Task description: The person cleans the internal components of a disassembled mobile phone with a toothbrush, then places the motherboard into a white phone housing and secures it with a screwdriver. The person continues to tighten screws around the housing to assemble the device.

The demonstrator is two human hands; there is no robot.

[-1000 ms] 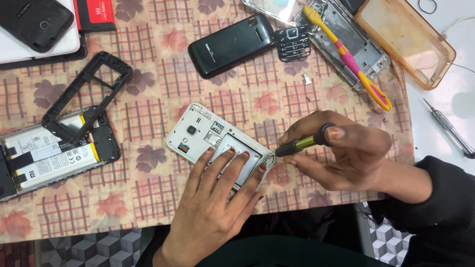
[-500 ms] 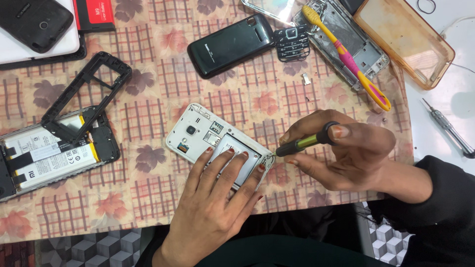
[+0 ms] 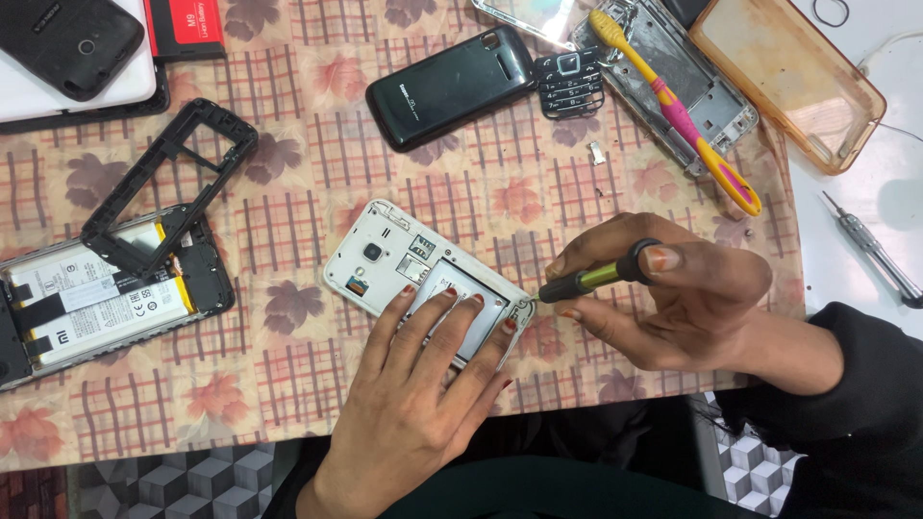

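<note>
- Lying near the front edge of the worktop (image 3: 288, 115), which carries a checked, leaf-printed cloth, the white phone body (image 3: 385, 255) has its back cover off and its long axis diagonal, camera end up-left, lower end down-right toward the person.
- Left hand (image 3: 413, 384) comes in from the bottom edge, fingers spread flat over the empty battery bay, pinning the phone body down; grip is open-handed, pressing rather than clasping.
- Right hand (image 3: 673, 298) sits just right of the phone's lower end, grip closed around a small screwdriver (image 3: 596, 277), thumb capped on the black end.
- Screwdriver axis runs nearly level, right to left; its tip meets the phone's lower-right corner, just beside the left fingertips. Right hand is the nearer one to that corner; the exact point of contact is too small to tell.
- Phone looks: white plastic frame, round camera lens near the top, card slots beside it, grey metal bay in the middle.
- Others, well apart: opened phone with battery (image 3: 96, 298) at left, an empty black frame (image 3: 168, 183) overlapping it, black bar phone (image 3: 447, 86) above, yellow-pink toothbrush (image 3: 678, 106) upper right, spare screwdriver (image 3: 870, 245) far right.
</note>
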